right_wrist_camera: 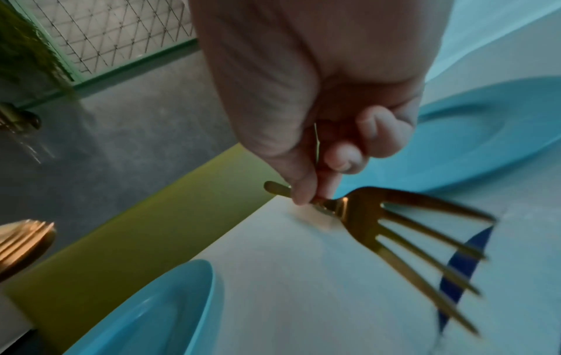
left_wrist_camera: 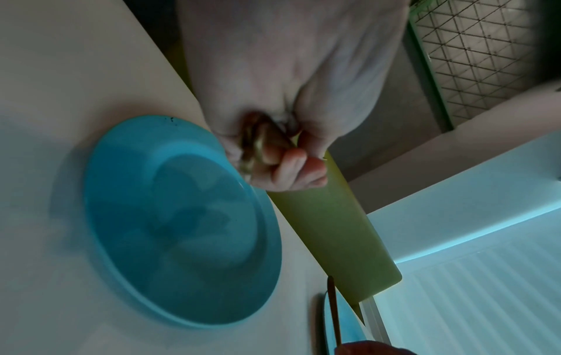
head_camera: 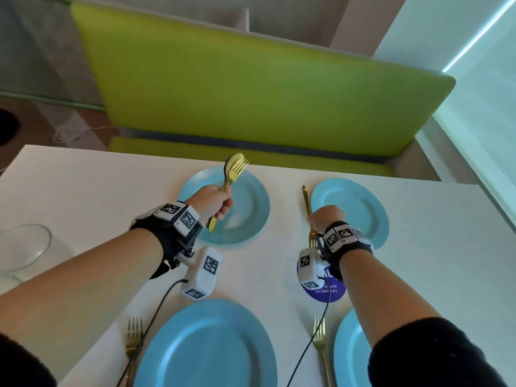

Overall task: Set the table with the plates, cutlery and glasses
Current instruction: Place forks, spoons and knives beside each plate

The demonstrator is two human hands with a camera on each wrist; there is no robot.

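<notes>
Several blue plates lie on the white table [head_camera: 83, 180]: far left plate [head_camera: 245, 219], far right plate [head_camera: 360, 208], near left plate [head_camera: 206, 347], near right plate [head_camera: 349, 356]. My left hand [head_camera: 213, 203] grips a bundle of gold cutlery [head_camera: 234, 169], spoons and a fork, above the far left plate [left_wrist_camera: 170, 221]. My right hand [head_camera: 326, 219] pinches a gold fork [head_camera: 307, 201] by its neck, tines [right_wrist_camera: 425, 242] toward me, just left of the far right plate [right_wrist_camera: 473, 137]. Two gold forks [head_camera: 134, 336] [head_camera: 319, 339] lie left of the near plates.
A clear glass [head_camera: 23, 247] stands at the table's left edge. A round blue sticker [head_camera: 324, 289] sits between the right plates. A green bench [head_camera: 251, 88] lines the far side of the table. Cables from the wrist cameras trail over the near forks.
</notes>
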